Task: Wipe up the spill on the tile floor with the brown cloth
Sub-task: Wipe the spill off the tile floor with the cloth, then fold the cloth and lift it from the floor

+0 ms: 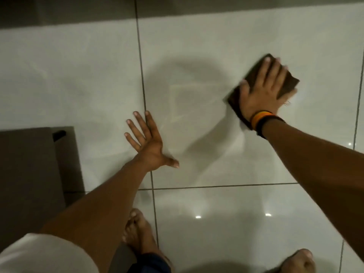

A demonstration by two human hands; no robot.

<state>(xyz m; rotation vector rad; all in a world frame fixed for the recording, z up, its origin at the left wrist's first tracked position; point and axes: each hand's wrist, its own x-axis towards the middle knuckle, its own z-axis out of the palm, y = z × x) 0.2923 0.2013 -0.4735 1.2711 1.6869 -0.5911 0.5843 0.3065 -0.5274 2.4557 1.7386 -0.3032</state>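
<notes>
My right hand [264, 89] lies flat, fingers spread, pressing the folded, square-cornered brown cloth [286, 83] onto the glossy pale tile floor [216, 46]. Well left of the cloth, my left hand [146, 141] rests open and empty, palm down across a dark grout line [140, 62].

— Any writing to read down here?
— None. The glossy pale tile floor [216, 46] is plain, and the folded brown cloth [287, 81] at far right bears no label.
— The striped orange and black wristband [263, 118]?
— No lettering legible there either.
</notes>
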